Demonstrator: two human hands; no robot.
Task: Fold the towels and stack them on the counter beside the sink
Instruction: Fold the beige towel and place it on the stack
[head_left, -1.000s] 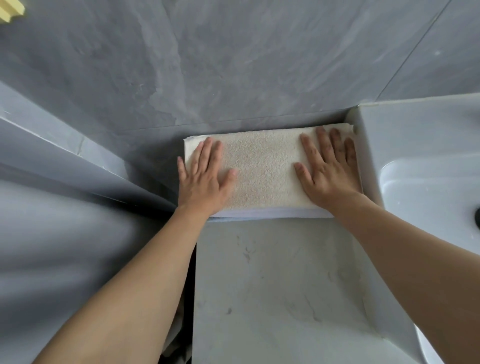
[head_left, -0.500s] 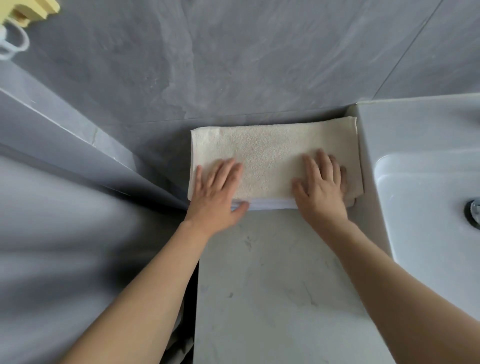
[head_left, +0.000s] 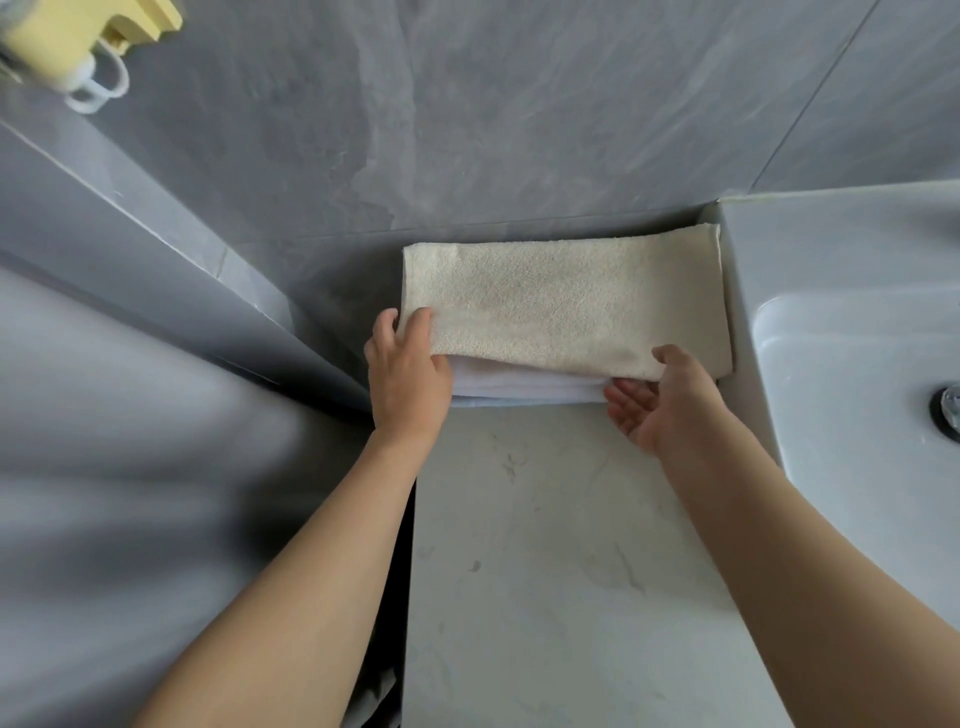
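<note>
A folded cream towel (head_left: 561, 301) lies on top of a stack at the back of the marble counter (head_left: 545, 571), against the grey wall and beside the sink (head_left: 852, 364). Below it show a white towel (head_left: 519, 382) and a thin pale blue edge (head_left: 524, 401). My left hand (head_left: 408, 369) holds the stack's front left corner, fingers curled over the cream towel. My right hand (head_left: 660, 395) is at the front right edge, thumb on top of the cream towel and fingers under the edge.
A drain fitting (head_left: 948, 410) sits in the sink basin at the right. A yellow holder with a white ring (head_left: 88, 47) hangs on the wall at upper left. A grey ledge (head_left: 156, 291) runs along the left; a dark gap borders the counter's left side.
Both hands have slid off the top of the cream towel back to the stack's front edge and now grip its corners. The view has shifted a little.
</note>
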